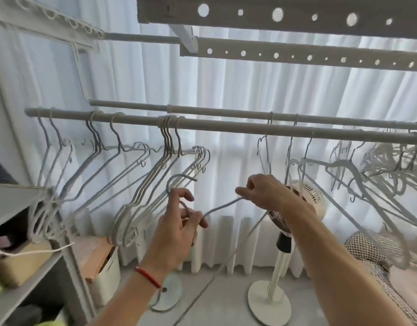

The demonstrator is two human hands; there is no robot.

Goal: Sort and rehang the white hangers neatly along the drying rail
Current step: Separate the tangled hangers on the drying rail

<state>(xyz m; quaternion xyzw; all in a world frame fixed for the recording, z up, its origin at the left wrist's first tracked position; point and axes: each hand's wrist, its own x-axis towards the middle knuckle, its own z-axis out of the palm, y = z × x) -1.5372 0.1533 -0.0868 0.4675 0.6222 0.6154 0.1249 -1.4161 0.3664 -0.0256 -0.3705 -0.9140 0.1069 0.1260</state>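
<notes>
Left hand (pixel 179 222), red cord at wrist, fingers curled round neck of loose white hanger (pixel 222 207). Right hand (pixel 265 192) pinching its shoulder wire. Held below drying rail (pixel 226 127), between hung hangers (pixel 141 175) toward rail's left end and tangled ones (pixel 367 175) toward right end.

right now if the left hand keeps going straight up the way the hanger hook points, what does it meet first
Probably the front rail, on the bare stretch right of the group of hangers. The left hand holds a white hanger with nothing visible between, though depth is unclear.
</notes>
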